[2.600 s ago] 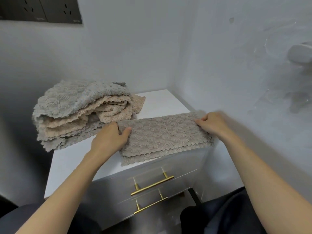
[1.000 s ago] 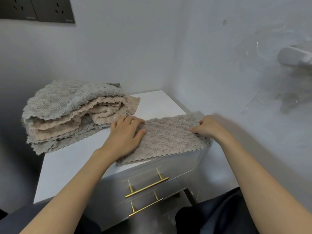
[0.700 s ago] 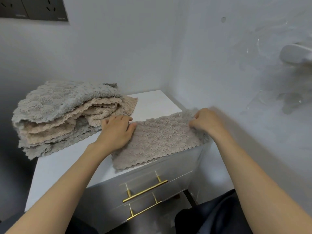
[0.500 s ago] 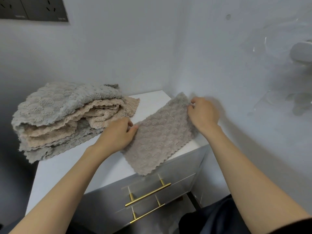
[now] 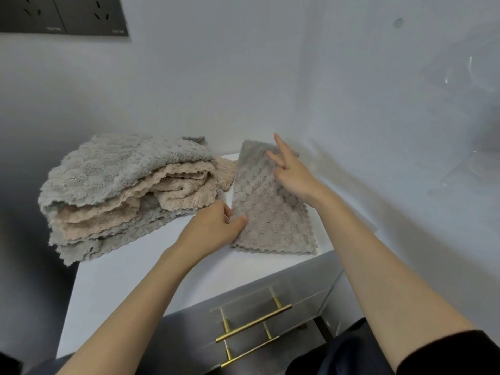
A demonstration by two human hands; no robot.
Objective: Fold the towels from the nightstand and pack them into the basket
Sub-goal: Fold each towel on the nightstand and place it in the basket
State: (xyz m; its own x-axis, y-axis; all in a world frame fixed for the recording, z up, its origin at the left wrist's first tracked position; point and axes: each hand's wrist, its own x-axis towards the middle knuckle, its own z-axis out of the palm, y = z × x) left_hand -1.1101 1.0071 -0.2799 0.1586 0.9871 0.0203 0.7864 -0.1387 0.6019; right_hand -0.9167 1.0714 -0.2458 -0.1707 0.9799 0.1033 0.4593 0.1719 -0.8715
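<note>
A folded taupe towel (image 5: 273,220) lies lengthwise on the right part of the white nightstand top (image 5: 151,269), running from the front edge toward the back wall. My left hand (image 5: 216,226) pinches its left edge near the middle. My right hand (image 5: 290,171) rests on the towel's far half with fingers straight, the index finger lifted. A pile of grey and beige towels (image 5: 127,190) sits at the back left of the nightstand. No basket is in view.
The nightstand stands in a corner, with walls right behind it and to its right. Two drawers with gold bar handles (image 5: 254,324) face me below. Dark wall sockets (image 5: 62,14) hang at the upper left. My dark-clothed knees show at the bottom.
The taupe towel has been turned from lying across the front edge to lying lengthwise, front to back. My right hand let go of its corner and now lies flat on it.
</note>
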